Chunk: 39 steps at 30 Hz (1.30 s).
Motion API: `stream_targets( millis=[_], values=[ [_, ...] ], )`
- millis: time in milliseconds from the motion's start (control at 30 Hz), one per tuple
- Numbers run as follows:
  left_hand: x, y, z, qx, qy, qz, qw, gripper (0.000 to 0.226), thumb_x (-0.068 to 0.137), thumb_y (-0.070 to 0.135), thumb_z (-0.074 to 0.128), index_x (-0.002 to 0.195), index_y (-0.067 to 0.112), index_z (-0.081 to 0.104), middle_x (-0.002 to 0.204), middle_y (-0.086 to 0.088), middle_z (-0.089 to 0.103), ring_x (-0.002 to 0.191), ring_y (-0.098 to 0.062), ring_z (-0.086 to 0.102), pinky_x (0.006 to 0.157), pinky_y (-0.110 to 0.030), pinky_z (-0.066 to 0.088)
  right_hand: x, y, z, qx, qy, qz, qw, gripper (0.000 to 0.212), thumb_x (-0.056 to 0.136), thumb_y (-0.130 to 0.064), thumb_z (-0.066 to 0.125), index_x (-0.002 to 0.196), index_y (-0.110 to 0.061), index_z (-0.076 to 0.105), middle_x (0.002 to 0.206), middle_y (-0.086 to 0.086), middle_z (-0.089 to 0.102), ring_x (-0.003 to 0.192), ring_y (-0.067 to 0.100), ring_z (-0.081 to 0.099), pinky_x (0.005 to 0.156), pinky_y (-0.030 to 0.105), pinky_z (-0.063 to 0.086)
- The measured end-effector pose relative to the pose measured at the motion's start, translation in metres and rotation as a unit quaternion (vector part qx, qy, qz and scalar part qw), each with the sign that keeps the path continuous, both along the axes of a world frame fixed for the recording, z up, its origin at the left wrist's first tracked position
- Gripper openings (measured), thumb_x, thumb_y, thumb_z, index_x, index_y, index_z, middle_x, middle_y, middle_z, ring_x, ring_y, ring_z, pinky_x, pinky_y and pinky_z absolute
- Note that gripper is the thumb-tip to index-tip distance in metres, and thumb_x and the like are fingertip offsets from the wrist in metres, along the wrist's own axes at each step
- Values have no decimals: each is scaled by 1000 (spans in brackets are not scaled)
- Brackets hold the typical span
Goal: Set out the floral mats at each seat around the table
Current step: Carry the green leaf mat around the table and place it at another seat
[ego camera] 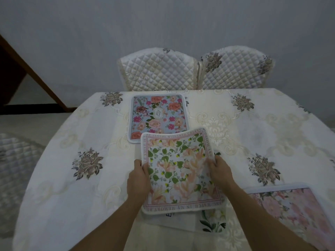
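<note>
Centrally, a white-bordered floral mat [178, 171] is gripped at its side edges by the left hand [138, 178] and the right hand [220, 173], fingers closed on it, its far edge overlapping a blue floral mat [159, 115] laid on the table [72, 178] before two quilted chairs [197, 69]; a pink mat [297, 211] lies at the right

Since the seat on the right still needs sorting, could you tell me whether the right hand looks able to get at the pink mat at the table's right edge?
Probably yes, once freed. The right hand grips the held mat, and nothing lies between it and the pink mat.
</note>
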<state>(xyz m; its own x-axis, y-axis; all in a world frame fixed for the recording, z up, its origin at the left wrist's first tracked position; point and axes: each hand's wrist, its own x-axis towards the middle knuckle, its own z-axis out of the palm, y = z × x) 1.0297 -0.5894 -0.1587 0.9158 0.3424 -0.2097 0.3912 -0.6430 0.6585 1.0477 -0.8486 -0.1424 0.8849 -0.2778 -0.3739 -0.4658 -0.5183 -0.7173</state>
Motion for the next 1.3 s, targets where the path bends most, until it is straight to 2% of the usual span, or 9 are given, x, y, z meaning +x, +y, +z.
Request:
stream_targets(
  millis=[167,367,467,700,867,1000,1067,1167,1300],
  values=[
    [3,2,47,-37,-61,-8,997,27,103,34,39,89,12,44,74,-5,62,64,-24,61,56,-41,52,-9,-3,40,-18,-87,-19,996,27,101,-30,42,85,-9,49,75,7,59,64,23,58,56,35,46],
    [-10,6,108,-27,-121,-34,992,35,102,36,42,75,13,39,62,0,49,54,-14,46,45,-29,28,-32,-13,96,-7,-197,-24,980,21,101,-22,43,81,-13,46,68,0,52,57,17,47,52,31,37],
    [-19,4,131,-38,-154,-48,986,29,102,33,44,78,18,41,63,5,49,55,-9,47,45,-27,29,-43,-16,120,6,-212,-42,976,27,100,-25,42,79,-10,41,68,4,48,57,20,43,54,33,35],
    [-46,6,149,-53,-181,-22,982,32,102,35,44,77,14,43,65,-4,55,57,-20,52,46,-32,33,-65,-16,143,-22,-247,-23,968,32,103,-31,39,84,-7,48,73,9,56,62,24,53,54,34,40],
    [-86,32,145,-38,-169,32,984,32,103,33,42,77,13,41,62,-2,50,54,-18,45,47,-32,29,-72,9,130,-8,-224,28,974,31,103,-33,39,90,-9,54,79,6,61,71,22,60,54,31,42],
    [-136,79,138,-20,-165,92,982,28,103,31,43,77,19,42,65,3,52,56,-12,49,47,-30,31,-80,65,116,4,-191,101,976,29,103,-32,39,93,-10,54,78,5,61,67,19,59,53,30,43],
    [-166,109,133,-11,-157,135,978,31,103,32,42,74,19,39,63,2,51,55,-13,48,46,-31,30,-86,102,111,20,-195,141,970,27,103,-31,40,93,-10,54,77,6,61,67,23,60,55,35,49],
    [-213,156,129,-1,-135,211,968,33,103,36,40,82,11,45,69,-5,56,63,-21,55,54,-36,40,-101,164,106,38,-194,210,958,29,103,-29,40,91,-6,53,75,9,58,64,25,56,54,34,43],
    [-281,211,129,0,-132,299,945,28,103,37,40,89,15,52,79,0,61,70,-15,59,54,-30,42,-128,244,102,45,-186,306,933,32,103,-31,39,88,-6,51,73,7,57,63,23,56,50,31,41]
  ],
)
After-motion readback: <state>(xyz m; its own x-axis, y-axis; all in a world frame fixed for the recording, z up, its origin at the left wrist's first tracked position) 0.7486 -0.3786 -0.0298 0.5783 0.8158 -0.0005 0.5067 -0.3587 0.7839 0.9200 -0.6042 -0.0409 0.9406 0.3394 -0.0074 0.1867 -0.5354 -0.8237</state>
